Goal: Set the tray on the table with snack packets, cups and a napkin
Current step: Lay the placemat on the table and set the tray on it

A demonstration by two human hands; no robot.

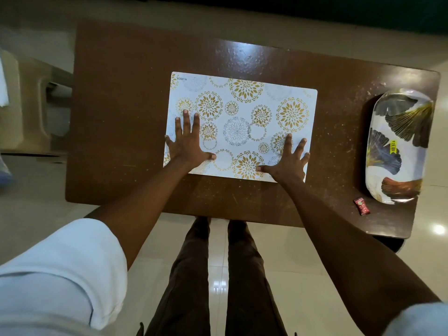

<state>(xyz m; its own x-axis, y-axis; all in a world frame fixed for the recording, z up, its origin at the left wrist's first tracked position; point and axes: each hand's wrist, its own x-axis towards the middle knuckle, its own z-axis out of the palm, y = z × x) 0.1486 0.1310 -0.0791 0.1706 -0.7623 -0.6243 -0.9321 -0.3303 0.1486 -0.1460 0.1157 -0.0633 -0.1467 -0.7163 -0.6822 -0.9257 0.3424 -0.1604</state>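
Observation:
A white placemat [242,112] printed with gold and grey flower rings lies flat in the middle of the brown table [121,117]. My left hand [188,139] rests palm down on its near left part, fingers spread. My right hand [288,158] presses flat on its near right corner, fingers spread too. Neither hand holds anything. An oval white tray [400,146] with a leaf pattern and a yellow price sticker sits at the table's right end, nothing in it. A small red snack packet [361,206] lies just in front of the tray, near the table's front edge.
The table's near edge runs just past my legs, over a glossy tiled floor [278,263]. A beige piece of furniture [29,105] stands to the left of the table. Bare brown tabletop surrounds the placemat on all sides.

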